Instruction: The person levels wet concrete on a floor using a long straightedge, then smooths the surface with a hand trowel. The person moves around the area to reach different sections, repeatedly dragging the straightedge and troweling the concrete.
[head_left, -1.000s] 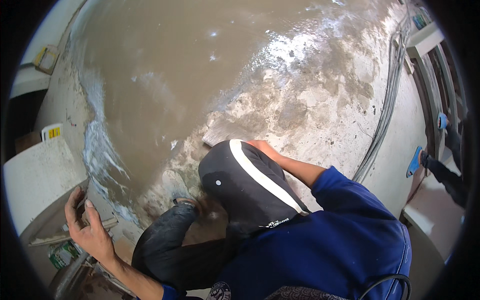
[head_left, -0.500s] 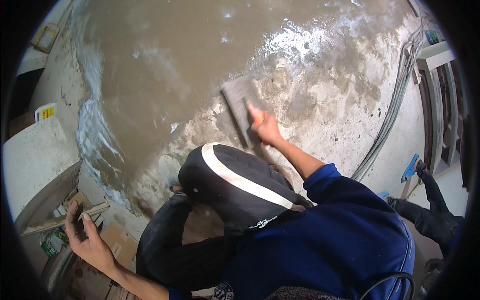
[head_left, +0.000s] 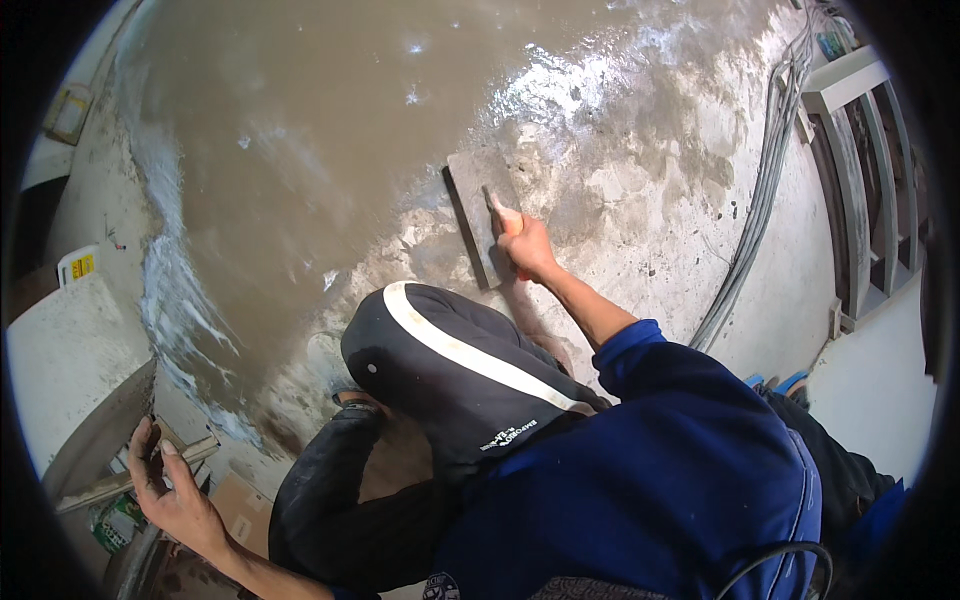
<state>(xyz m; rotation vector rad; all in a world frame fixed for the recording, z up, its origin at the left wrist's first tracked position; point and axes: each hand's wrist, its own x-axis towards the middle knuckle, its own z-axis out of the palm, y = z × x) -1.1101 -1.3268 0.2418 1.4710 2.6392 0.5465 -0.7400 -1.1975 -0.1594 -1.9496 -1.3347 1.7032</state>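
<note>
My right hand is closed around the orange handle of a flat rectangular trowel. The grey blade stands in front of my bent knee, over the border between smooth, wet brown plaster and rough, whitish, patchy floor. Whether the whole blade touches the surface I cannot tell. Off to the lower left, my left hand is raised with fingers bent and apart, holding nothing. Grey dirt coats its fingertips. It is nearest a wooden strip and a green can.
Several grey cables run down the right side, beside a pale slatted railing. A cardboard box lies by my left forearm. Another person's dark-trousered leg and blue slippers are behind my right shoulder.
The view has shifted, sliding most of the surroundings left. The trowel, blurred before, now looks sharp. The other person's leg and slippers have come closer to my right shoulder.
</note>
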